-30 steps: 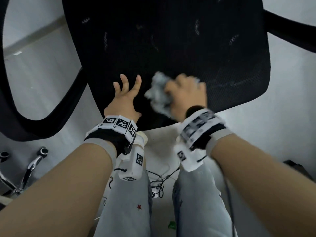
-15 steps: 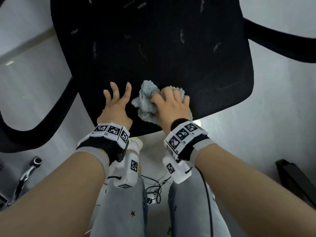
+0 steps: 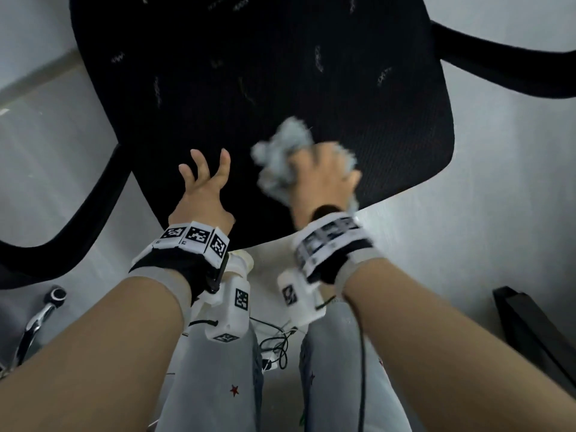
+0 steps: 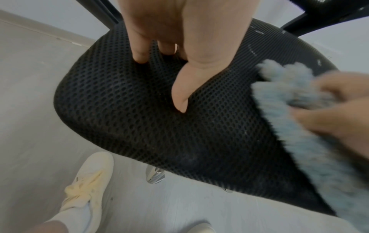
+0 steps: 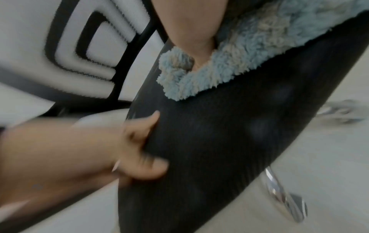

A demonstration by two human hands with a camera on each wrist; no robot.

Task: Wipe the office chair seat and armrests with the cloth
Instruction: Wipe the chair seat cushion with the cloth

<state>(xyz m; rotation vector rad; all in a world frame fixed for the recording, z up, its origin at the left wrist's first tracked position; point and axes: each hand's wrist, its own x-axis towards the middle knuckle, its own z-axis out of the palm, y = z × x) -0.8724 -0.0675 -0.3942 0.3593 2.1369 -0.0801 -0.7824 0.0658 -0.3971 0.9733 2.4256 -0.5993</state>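
Observation:
The black mesh office chair seat [image 3: 280, 76] fills the upper head view, with a black armrest [image 3: 78, 219] on the left and another armrest [image 3: 505, 67] at the upper right. My right hand [image 3: 321, 179] grips a fluffy light-blue cloth [image 3: 286, 151] and presses it on the seat's front part; it is motion-blurred. The cloth [image 5: 229, 66] bunches under my palm against the seat [image 5: 219, 149]. My left hand [image 3: 204, 182] rests on the seat's front left with fingers spread and straight. Its thumb and fingers [image 4: 181, 94] touch the mesh [image 4: 139, 126] beside the cloth [image 4: 299, 110].
Pale floor surrounds the chair. A chrome chair leg with a caster [image 3: 46, 307] sits at lower left, and a dark object [image 3: 536, 332] lies at the lower right. My legs in light trousers [image 3: 218, 385] and a white shoe [image 4: 87, 181] stand in front of the seat; cables [image 3: 277, 347] hang between them.
My right hand with the cloth has slid away from me and to the right across the seat, after pulling toward the front edge earlier. The left hand stays planted on the seat.

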